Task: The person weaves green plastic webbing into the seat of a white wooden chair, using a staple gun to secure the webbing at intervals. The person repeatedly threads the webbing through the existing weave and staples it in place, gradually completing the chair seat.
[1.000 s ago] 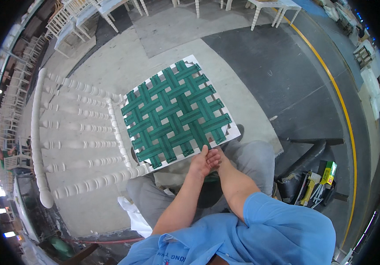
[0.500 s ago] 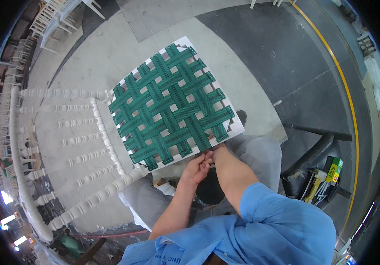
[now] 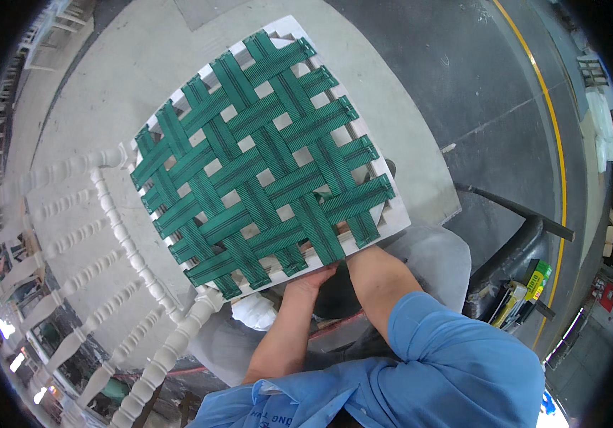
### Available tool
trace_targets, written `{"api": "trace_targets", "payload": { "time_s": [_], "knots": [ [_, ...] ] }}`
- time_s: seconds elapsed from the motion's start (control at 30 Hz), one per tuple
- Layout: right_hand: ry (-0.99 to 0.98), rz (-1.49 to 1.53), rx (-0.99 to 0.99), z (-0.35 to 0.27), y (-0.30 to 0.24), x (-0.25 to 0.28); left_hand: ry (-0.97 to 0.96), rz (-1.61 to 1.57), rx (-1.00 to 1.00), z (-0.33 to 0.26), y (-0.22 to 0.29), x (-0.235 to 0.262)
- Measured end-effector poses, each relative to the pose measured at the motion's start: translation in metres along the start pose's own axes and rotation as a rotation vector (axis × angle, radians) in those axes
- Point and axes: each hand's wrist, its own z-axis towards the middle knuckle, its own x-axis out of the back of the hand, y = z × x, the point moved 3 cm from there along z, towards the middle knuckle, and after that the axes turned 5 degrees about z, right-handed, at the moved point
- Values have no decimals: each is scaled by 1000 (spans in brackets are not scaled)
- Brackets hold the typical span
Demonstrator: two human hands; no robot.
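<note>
A white chair seat frame [image 3: 385, 228] carries green webbing straps [image 3: 249, 171] woven over and under in a grid, with square gaps between. The seat fills the middle of the view, tilted over my lap. My left hand [image 3: 312, 277] is at the seat's near edge, its fingers hidden beneath the frame. To its right my right forearm [image 3: 381, 278] goes under the same edge, and the right hand is hidden below the webbing. What either hand grips underneath cannot be seen. The chair's white turned-spindle back [image 3: 117, 221] extends to the left.
A black stool [image 3: 502, 260] stands at the right, holding a green-and-yellow box [image 3: 537, 278] and several tools. White crumpled material [image 3: 254, 312] lies near my lap. A yellow line [image 3: 554, 128] curves along the floor at right. More white chairs [image 3: 53, 21] stand at far left.
The chair has risen closer to view and shifted left, its seat now looking larger. My left hand, earlier with bent fingers at the near edge, has slid under the frame.
</note>
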Motion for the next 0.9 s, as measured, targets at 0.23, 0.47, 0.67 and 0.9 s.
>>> {"api": "trace_targets", "payload": {
  "time_s": [0.23, 0.47, 0.67, 0.9],
  "knots": [
    [66, -29, 20, 32, -4, 7, 85, 49, -230, 6, -7, -58],
    [71, -82, -2, 40, -4, -2, 59, 4, -215, 16, 11, -32],
    [66, -127, 28, 12, 0, 14, -14, 64, -166, 32, 16, -24],
    [51, -603, -237, -95, 40, 82, -79, 160, -132, 44, 30, -16]
  ]
}}
